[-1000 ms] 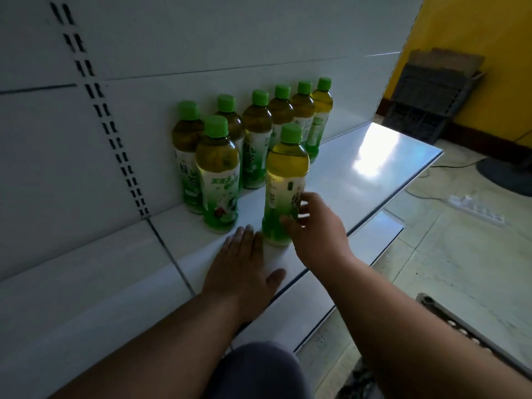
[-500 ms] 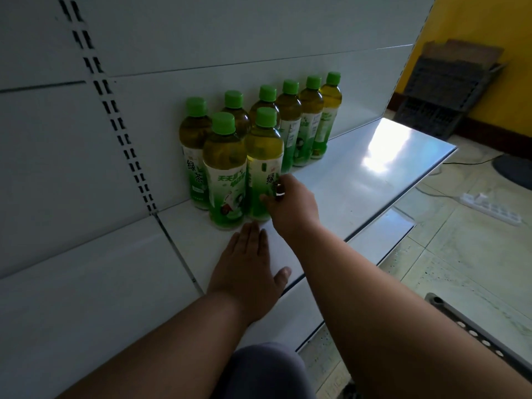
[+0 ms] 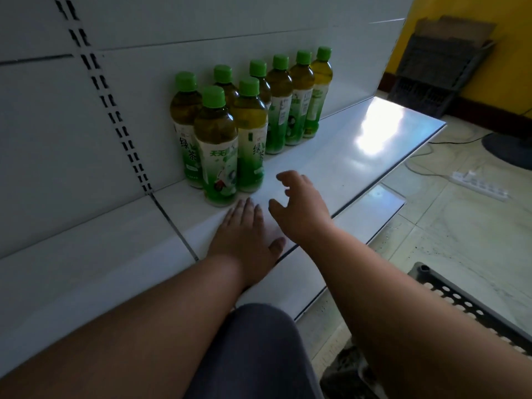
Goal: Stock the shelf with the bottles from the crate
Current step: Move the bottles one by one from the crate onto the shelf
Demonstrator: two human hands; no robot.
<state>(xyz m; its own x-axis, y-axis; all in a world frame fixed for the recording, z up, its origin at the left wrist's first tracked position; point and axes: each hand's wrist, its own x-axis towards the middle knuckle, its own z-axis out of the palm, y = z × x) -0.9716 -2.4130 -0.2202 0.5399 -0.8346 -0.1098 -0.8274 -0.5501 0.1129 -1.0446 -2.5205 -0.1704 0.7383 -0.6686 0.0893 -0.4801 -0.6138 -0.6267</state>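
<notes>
A: Where were the bottles?
B: On the white shelf, standing by the back wall.
A: And the hands?
B: Left hand lay flat on the shelf. Right hand was loose, w/ nothing in it.

head cam | looks forward-down | near shelf | single view

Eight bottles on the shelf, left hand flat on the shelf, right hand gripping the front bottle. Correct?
Not quite. The head view shows the right hand empty, fingers loosely spread, clear of the front bottle. The rest holds: eight bottles stand on the shelf, and the left hand lies flat on it.
</notes>
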